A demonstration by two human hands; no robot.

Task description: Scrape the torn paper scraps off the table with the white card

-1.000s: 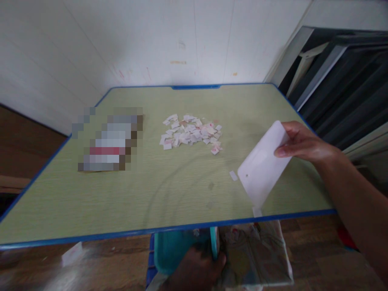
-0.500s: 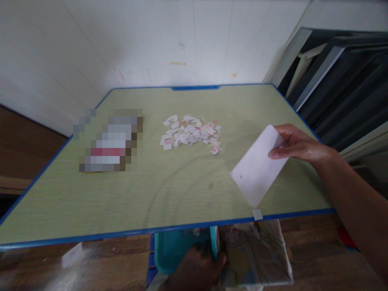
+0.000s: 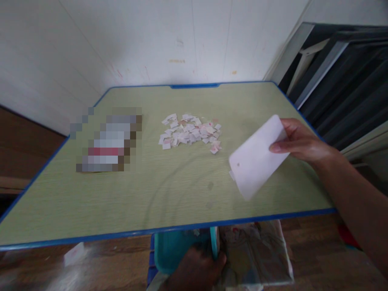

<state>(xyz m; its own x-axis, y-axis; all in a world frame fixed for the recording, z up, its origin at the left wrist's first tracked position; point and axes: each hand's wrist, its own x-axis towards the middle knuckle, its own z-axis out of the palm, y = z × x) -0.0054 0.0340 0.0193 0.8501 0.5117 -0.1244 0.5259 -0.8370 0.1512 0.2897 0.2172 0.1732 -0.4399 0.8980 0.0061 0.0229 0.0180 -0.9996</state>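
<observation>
In my right hand is a flat white card with rounded corners and a small hole near its lower left end. The thumb presses on its face while it tilts over the right part of the table. A small paper scrap shows at the card's lower left edge. Below the table's front edge, my left hand grips the rim of a turquoise plastic tub. Cut paper scraps lie in a loose heap at the table's middle.
The pale green table has a blue rim. A blurred-out item lies on its left. A bag-like container sits beside the tub. White paper is on the floor. Dark panels lean at the right.
My right hand has raised the card slightly away from the front edge. The scrap at that edge is gone from the table. My left hand stays on the tub.
</observation>
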